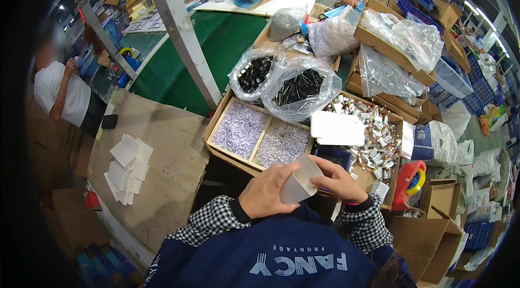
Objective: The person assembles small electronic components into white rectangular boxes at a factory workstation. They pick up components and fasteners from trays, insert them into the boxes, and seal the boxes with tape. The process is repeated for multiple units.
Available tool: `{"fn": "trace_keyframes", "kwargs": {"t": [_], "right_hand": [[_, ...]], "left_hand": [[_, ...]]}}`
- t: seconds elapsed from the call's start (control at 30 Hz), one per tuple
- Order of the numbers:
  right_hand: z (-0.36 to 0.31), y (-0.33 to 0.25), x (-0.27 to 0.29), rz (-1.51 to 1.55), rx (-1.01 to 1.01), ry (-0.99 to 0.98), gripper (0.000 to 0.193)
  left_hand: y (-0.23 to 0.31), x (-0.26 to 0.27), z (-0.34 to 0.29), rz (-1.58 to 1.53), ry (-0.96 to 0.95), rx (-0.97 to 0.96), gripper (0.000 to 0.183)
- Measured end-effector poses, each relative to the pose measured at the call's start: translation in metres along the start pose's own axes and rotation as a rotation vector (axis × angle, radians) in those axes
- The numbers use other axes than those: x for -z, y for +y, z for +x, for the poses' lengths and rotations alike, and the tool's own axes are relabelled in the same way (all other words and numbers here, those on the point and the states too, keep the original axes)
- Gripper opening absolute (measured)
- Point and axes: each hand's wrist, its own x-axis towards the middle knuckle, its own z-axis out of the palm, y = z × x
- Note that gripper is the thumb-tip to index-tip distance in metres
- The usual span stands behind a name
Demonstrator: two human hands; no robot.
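Between my two hands is a translucent white plastic piece point(297, 186) that curves like an open cup or sleeve; its exact kind I cannot make out. My left hand point(266, 190) wraps its lower left side, with the thumb along the near edge. At the upper right, the fingers of my right hand point(338, 180) pinch its rim. Just beyond my hands stands a divided wooden tray point(261, 135) full of tiny pale pieces. Flat white pieces point(337, 128) lie to its right, over the edge of a box of small shiny metal-like parts point(374, 147).
Two clear plastic bags point(299, 87) of black parts stand behind the tray. White flat pieces point(129, 171) are piled on the brown board at left, near a black phone-like object point(109, 121). A red tape dispenser point(409, 182) and cardboard boxes point(420, 242) are at right. Other people stand nearby.
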Motion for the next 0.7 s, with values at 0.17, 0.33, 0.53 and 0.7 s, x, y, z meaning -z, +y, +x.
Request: {"fn": "trace_keyframes", "kwargs": {"t": [0.17, 0.33, 0.53, 0.7], "right_hand": [[-0.002, 0.021, -0.011, 0.281, 0.049, -0.034, 0.053], [-0.003, 0.028, -0.024, 0.443, 0.025, 0.098, 0.049], [0.002, 0.033, -0.037, 0.247, 0.245, 0.307, 0.048], [-0.003, 0.042, -0.032, 0.200, 0.295, 0.296, 0.043]], "left_hand": [[0.001, 0.002, -0.002, 0.087, 0.044, 0.090, 0.090], [0.003, -0.002, 0.001, 0.126, 0.151, -0.016, 0.088], [0.008, -0.010, 0.006, 0.081, 0.030, 0.137, 0.088], [0.010, -0.018, 0.002, -0.068, -0.025, 0.236, 0.090]]}}
